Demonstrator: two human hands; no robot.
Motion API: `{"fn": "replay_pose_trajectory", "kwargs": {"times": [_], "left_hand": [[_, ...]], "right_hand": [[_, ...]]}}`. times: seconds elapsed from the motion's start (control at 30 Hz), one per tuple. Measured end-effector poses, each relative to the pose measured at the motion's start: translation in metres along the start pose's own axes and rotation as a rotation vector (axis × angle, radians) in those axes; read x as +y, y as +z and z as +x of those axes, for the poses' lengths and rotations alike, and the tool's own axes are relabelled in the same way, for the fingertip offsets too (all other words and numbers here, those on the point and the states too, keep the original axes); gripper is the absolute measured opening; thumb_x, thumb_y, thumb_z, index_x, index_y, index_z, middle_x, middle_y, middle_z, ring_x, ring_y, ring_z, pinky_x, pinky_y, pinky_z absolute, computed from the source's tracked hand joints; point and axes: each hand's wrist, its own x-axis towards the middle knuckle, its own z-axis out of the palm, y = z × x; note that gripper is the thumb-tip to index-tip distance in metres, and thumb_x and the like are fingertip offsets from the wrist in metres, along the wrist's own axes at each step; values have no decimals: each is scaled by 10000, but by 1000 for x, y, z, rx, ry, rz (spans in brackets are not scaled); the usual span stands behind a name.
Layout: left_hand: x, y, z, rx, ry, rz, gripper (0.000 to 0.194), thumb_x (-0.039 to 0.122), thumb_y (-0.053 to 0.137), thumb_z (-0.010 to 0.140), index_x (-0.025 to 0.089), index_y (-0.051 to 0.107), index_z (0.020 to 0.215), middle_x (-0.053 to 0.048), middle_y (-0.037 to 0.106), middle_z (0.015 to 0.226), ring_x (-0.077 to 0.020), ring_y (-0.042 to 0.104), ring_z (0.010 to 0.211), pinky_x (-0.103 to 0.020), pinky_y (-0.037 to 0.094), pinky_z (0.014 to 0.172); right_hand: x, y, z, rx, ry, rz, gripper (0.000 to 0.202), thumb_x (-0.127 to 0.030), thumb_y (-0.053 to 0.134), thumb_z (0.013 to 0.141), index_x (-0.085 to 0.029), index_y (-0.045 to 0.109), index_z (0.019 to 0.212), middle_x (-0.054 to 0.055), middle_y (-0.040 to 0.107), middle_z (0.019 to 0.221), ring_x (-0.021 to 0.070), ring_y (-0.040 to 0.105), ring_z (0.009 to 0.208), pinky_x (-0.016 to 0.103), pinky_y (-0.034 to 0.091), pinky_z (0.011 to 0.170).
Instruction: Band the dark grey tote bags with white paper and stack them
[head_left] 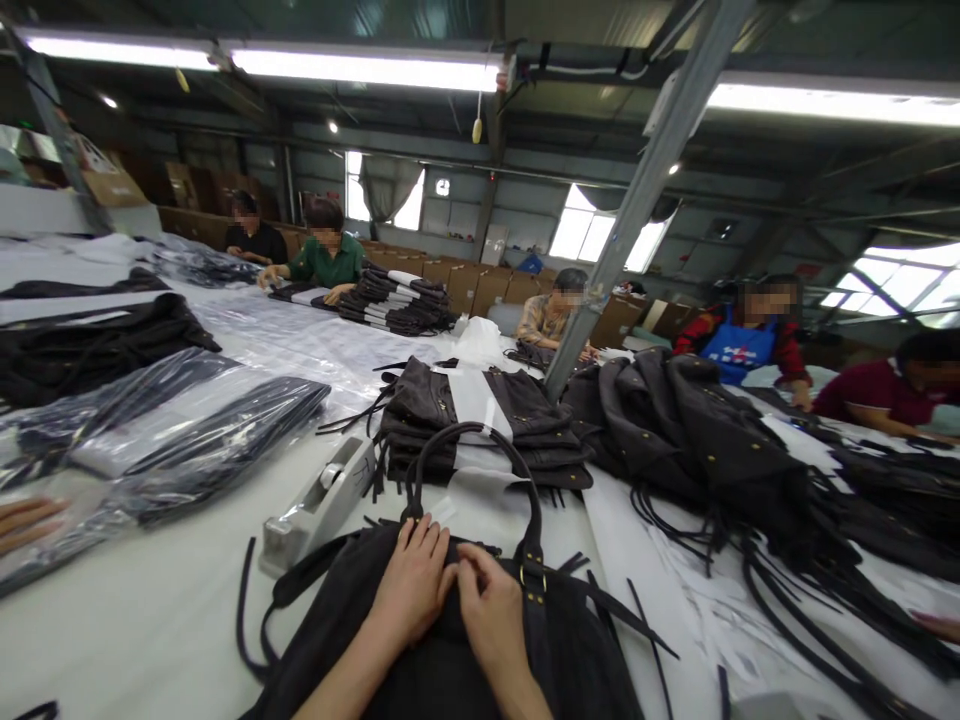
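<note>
Hands meet at the near edge of the long white worktop (150, 610): the left hand (411, 582) lies flat with fingers together on a dark brown soft leather handbag (442, 650), and the right hand (491, 607) pinches the bag's top seam beside it. One looped handle (480, 450) arches just beyond them. One grey tape dispenser (319, 505) sits to the left, one stack of folded dark bags (480, 425) stands behind, and five seated workers line the far edge.
</note>
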Motion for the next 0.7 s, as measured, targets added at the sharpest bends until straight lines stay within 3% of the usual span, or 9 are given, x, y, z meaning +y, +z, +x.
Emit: {"fn": "replay_pose_trajectory", "kwargs": {"times": [0.07, 0.17, 0.33, 0.43, 0.57, 0.7], "left_hand": [[4, -4, 0, 18, -13, -8, 485, 401, 305, 940, 147, 482, 1313, -122, 536, 1320, -284, 380, 1304, -495, 228, 1106], [8, -10, 5, 30, -36, -13, 448, 394, 318, 936, 161, 531, 1254, -124, 602, 1205, -285, 475, 1200, -499, 268, 1064], [8, -13, 16, 8, -68, -54, 473, 498, 332, 913, 175, 605, 1125, -112, 649, 1047, -291, 552, 1030, -512, 308, 992], [7, -12, 20, 2, -85, -67, 496, 524, 320, 907, 172, 627, 1071, -113, 647, 1039, -296, 550, 1021, -514, 291, 993], [7, -12, 21, -19, -82, -74, 491, 527, 322, 900, 173, 641, 1019, -113, 640, 1023, -298, 545, 1019, -516, 271, 999], [7, -12, 22, -26, -98, -90, 455, 523, 368, 879, 180, 639, 1005, -110, 633, 1008, -296, 544, 1014, -517, 264, 1000]], "right_hand": [[24, -8, 18, 106, 68, -76, 336, -235, 393, 860, -117, 659, 1028, 129, 693, 1002, 218, 647, 912, 323, 495, 837], [59, -5, 25, 193, 1, -203, 359, -224, 377, 841, -98, 661, 1021, 155, 679, 1028, 239, 635, 961, 363, 482, 884], [97, 10, 19, 213, -117, -264, 358, -226, 378, 844, -106, 631, 1067, 154, 654, 1078, 235, 614, 1023, 368, 482, 916], [101, 8, 41, 136, 53, -297, 417, -187, 380, 819, -77, 560, 1179, 172, 630, 1131, 225, 620, 1022, 344, 482, 911], [101, 5, 95, -22, 362, -345, 522, -199, 488, 767, 6, 488, 1248, 228, 638, 1095, 288, 622, 1030, 385, 455, 930], [105, 9, 132, -34, 445, -308, 523, -244, 600, 702, -66, 551, 1191, 190, 661, 1075, 303, 619, 1041, 358, 487, 869]]}}
